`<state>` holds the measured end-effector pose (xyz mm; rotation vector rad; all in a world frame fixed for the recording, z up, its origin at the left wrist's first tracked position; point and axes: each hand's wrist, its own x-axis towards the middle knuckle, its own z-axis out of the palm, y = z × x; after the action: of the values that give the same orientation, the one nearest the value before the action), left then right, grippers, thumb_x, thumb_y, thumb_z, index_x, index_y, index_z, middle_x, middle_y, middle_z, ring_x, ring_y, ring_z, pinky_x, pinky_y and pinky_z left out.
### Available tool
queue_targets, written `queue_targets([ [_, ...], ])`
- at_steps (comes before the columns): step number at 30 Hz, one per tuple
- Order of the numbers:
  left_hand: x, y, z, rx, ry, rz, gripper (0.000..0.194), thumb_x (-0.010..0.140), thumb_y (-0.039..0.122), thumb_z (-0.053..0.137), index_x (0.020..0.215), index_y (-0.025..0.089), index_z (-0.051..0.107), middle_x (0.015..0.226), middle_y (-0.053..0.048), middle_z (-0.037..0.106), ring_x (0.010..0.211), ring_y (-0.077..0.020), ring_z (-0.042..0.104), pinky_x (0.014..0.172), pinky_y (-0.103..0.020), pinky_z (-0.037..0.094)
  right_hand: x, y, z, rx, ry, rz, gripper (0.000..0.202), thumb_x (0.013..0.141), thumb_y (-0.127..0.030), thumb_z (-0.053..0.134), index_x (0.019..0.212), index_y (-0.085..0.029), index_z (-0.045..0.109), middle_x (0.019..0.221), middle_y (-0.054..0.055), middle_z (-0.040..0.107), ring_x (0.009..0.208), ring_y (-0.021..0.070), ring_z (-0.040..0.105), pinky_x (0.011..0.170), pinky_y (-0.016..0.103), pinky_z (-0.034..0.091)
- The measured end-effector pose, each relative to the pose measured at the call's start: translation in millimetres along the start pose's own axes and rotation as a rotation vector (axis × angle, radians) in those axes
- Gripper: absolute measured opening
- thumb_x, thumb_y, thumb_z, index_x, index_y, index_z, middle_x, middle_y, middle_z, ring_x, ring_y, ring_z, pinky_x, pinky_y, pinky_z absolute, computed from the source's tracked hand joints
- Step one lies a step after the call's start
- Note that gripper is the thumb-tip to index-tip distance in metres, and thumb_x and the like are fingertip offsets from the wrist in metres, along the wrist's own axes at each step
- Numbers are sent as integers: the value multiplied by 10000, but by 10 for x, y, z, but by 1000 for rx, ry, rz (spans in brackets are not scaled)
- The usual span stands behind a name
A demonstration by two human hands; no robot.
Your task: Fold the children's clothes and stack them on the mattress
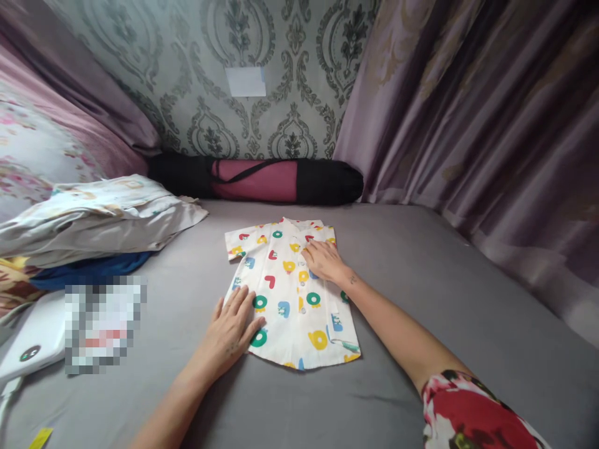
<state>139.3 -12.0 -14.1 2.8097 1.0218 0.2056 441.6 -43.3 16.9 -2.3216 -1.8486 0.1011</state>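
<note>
A small white short-sleeved shirt (285, 324) with a button front and colourful letter-like prints lies on the grey sheet, its collar pointing away from me. My left hand (236, 327) rests flat with fingers spread on the shirt's lower left edge. Higher up, on the right half of the chest, my right hand (324, 259) lies palm down with its fingers over the cloth, covering part of the button line. The left sleeve is stretched out sideways. No sleeve sticks out on the right, where my hand and forearm hide part of the shirt's edge.
Piled clothes (107, 209) lie at the left. Near them are a white power bank (35, 340) with a plugged-in cable and a blurred-out item (105, 324). A black and maroon roll bag (257, 181) lies along the wall, with purple curtains (444, 106) at the right.
</note>
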Motion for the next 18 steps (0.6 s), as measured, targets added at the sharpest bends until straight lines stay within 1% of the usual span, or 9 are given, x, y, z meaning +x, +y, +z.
queue_targets([
  [2, 6, 2, -18, 4, -24, -6, 653, 959, 575, 295, 1450, 158, 403, 1539, -126, 337, 1434, -280, 290, 1154, -525, 240, 160, 2, -16, 2, 5, -11, 555, 1000, -392, 189, 1427, -151, 448, 1542, 94, 352, 1440, 236, 240, 1175, 427, 76],
  [4, 9, 1, -27, 7, -37, -6, 653, 962, 572, 281, 1452, 159, 402, 1540, -122, 334, 1435, -280, 287, 1151, -526, 247, 300, 8, 16, 31, -48, -29, 586, 995, -411, 192, 1493, -139, 339, 1587, 76, 250, 1472, 240, 134, 1182, 440, 49],
  [5, 9, -1, -25, 8, -37, -5, 652, 962, 572, 277, 1454, 161, 400, 1540, -119, 335, 1434, -278, 290, 1151, -524, 250, 349, 11, 44, 54, -82, -37, 605, 993, -427, 183, 1513, -139, 294, 1599, 66, 209, 1478, 242, 103, 1184, 447, 46],
  [9, 5, -17, 19, 18, 9, 3, 637, 958, 570, 292, 1456, 188, 402, 1530, -113, 358, 1422, -277, 316, 1149, -516, 254, 409, 25, 136, 131, -146, -24, 642, 985, -482, 140, 1537, -168, 228, 1616, 30, 129, 1484, 234, 62, 1186, 458, 34],
  [11, 2, -24, 45, 21, 25, 6, 619, 957, 563, 302, 1450, 206, 414, 1523, -105, 376, 1417, -275, 327, 1150, -509, 253, 418, 28, 123, 146, -164, -18, 644, 983, -496, 133, 1535, -183, 241, 1614, 24, 137, 1484, 226, 66, 1187, 455, 32],
  [13, 1, -30, 63, 24, 22, 3, 615, 956, 561, 304, 1447, 209, 421, 1521, -101, 381, 1419, -271, 326, 1152, -502, 251, 456, 22, 79, 144, -142, -2, 624, 987, -481, 120, 1513, -202, 305, 1602, 26, 195, 1478, 215, 115, 1187, 457, 27],
  [15, 1, -38, 73, 27, 19, -3, 618, 955, 562, 306, 1442, 203, 430, 1519, -104, 383, 1419, -274, 324, 1150, -504, 255, 530, 7, 39, 120, -65, 9, 600, 992, -450, 120, 1494, -213, 349, 1592, 27, 233, 1473, 205, 142, 1187, 454, 13],
  [17, 3, -51, 80, 27, 24, 5, 609, 955, 552, 315, 1443, 208, 430, 1516, -105, 388, 1416, -279, 328, 1145, -510, 264, 620, -10, 37, 87, -10, -4, 593, 994, -433, 137, 1506, -199, 322, 1598, 32, 213, 1478, 203, 115, 1187, 448, 8],
  [18, 4, -59, 82, 26, 26, 13, 600, 956, 543, 321, 1447, 216, 425, 1517, -102, 389, 1414, -278, 332, 1143, -509, 269, 662, -16, 55, 76, -14, -16, 599, 993, -435, 146, 1518, -186, 290, 1603, 34, 192, 1481, 207, 95, 1188, 447, 13],
])
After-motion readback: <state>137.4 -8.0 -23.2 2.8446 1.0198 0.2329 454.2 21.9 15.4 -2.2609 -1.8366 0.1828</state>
